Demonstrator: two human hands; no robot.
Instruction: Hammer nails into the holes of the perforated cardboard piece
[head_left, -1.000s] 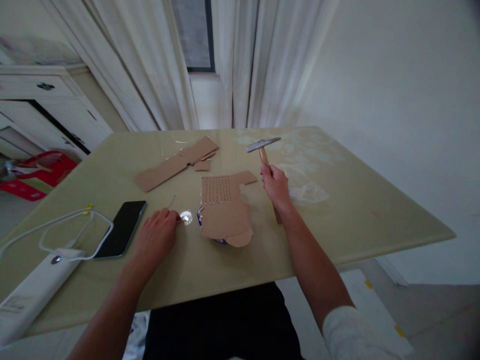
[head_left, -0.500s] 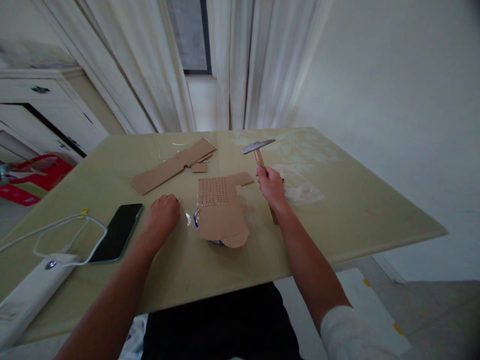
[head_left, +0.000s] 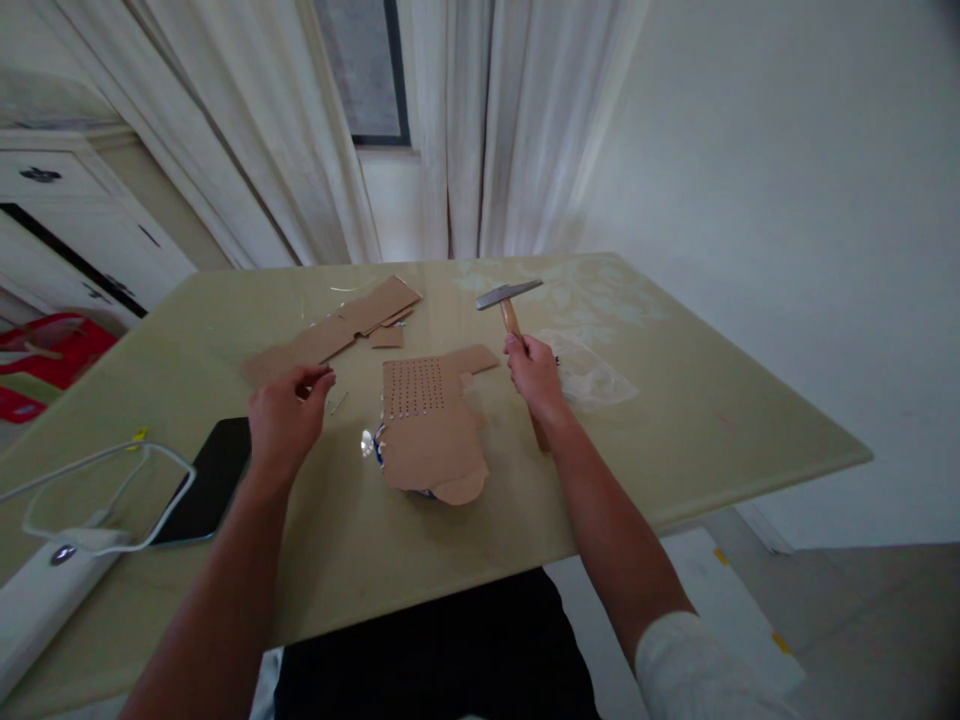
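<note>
My right hand (head_left: 535, 372) is wrapped round the wooden handle of a hammer (head_left: 510, 293), its metal head up above the table. My left hand (head_left: 289, 415) is raised over the table, thumb and fingertips pinched together; whatever is between them is too small to make out. Just right of it lie a few thin nails (head_left: 339, 403). Between my hands rests a piece of cardboard (head_left: 431, 440) with rows of small dark dots, nail heads or holes, in its upper left part. Something blue and shiny shows under its left and lower edges.
Cardboard strips (head_left: 337, 335) lie farther back. A clear plastic bag (head_left: 596, 370) is beyond my right hand. To the left are a black phone (head_left: 206, 480), a white cable (head_left: 112, 447) and a white power strip (head_left: 60, 605). The table (head_left: 720, 410) reaches toward the wall.
My left hand has lifted from the table and moved slightly left, uncovering the nails. My right hand still holds the hammer in much the same pose. The view has shifted slightly.
</note>
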